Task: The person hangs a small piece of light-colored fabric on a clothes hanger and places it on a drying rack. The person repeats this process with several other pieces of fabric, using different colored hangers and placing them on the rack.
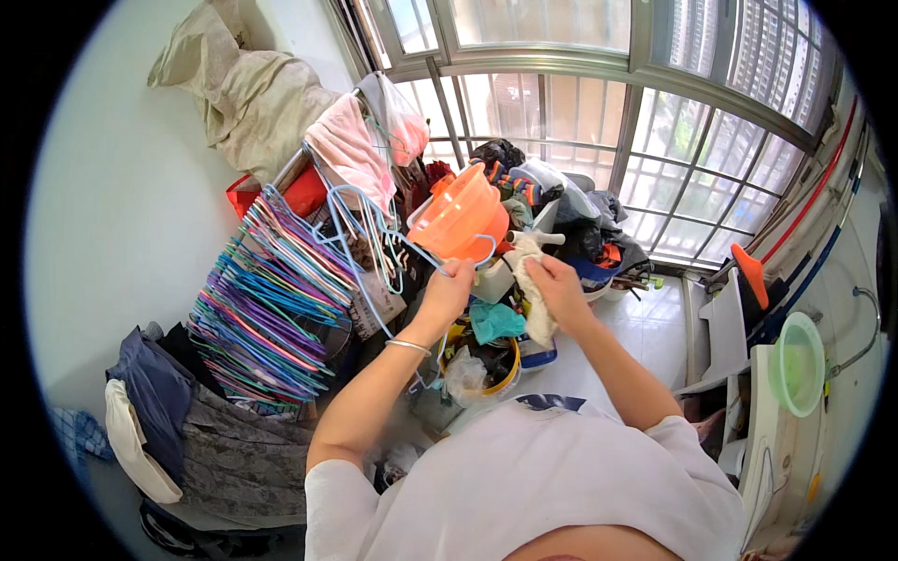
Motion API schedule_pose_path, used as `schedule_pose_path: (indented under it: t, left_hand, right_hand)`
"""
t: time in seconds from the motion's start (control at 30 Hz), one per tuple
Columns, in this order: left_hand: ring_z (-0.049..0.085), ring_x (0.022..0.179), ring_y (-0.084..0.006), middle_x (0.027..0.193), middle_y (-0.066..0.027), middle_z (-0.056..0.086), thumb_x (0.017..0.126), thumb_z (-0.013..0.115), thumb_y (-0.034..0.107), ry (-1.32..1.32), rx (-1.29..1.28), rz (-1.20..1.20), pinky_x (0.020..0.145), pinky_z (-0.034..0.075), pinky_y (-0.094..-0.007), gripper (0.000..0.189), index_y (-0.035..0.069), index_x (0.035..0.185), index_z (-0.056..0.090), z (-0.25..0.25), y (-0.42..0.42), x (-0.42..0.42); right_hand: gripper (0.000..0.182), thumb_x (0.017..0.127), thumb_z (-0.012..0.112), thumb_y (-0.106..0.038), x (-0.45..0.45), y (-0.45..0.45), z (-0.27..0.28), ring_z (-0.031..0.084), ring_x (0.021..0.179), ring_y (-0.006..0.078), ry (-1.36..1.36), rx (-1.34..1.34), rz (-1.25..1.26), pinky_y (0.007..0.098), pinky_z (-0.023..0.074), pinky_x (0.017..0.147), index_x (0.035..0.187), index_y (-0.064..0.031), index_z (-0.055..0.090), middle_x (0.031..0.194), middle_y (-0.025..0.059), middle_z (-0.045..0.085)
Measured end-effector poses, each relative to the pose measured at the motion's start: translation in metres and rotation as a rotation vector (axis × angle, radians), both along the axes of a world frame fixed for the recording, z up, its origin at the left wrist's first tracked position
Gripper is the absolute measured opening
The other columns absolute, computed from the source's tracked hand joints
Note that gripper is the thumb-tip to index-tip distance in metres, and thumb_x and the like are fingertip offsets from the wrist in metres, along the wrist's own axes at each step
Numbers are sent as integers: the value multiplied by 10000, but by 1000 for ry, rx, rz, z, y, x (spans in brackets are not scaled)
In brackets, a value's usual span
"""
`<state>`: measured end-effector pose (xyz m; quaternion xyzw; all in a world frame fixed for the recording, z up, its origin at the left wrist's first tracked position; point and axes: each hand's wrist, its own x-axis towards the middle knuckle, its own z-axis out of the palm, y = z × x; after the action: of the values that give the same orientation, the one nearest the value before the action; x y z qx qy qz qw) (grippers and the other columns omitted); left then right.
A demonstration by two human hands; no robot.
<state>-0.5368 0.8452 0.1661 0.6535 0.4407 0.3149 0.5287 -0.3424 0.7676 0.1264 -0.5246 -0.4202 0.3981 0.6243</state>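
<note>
My left hand (pixel 452 289) is closed around a light-blue clothes hanger (pixel 370 298), whose hook curls up beside my fingers and whose frame hangs down to the left of my forearm. A cream-coloured cloth (pixel 534 301) hangs from my right hand (pixel 559 286), pinched near its top. Just beyond my hands are stacked orange plastic basins (pixel 463 217). On the left, many coloured hangers (pixel 273 301) sit packed in a row on a rail. A pink towel (pixel 351 144) drapes over the rack above them.
Below my hands stands a yellow-rimmed bucket (pixel 518 365) with plastic bags in it. A teal bag (pixel 495 321) lies at its rim. Dark clothes (pixel 238 449) are heaped at the lower left. Barred windows (pixel 547 105) rise ahead. A green basin (pixel 798 365) rests at the right.
</note>
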Motion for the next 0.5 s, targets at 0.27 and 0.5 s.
schedule_pose_path:
  t: [0.27,0.5]
  left_hand:
    - [622,697,-450,696,-263,609,970,463,224,595,642,-35,622,492,-531,278,-33,885,528,7,-43,28]
    - [615,701,-458,730,-268,625,966,477,194,525,600,3,614,459,-549,242,-19,862,528,-6,-44,24]
  right_hand:
    - [244,944,610,-198,-39,41,-15,589,785,105,450,-41,50,282,467,692,1059,12,660,891,30,662]
    - [173,873,616,-85,-35,39,5,665,778,305,-642,362,-280,352,509,643,1033,-39,663,965,149,687]
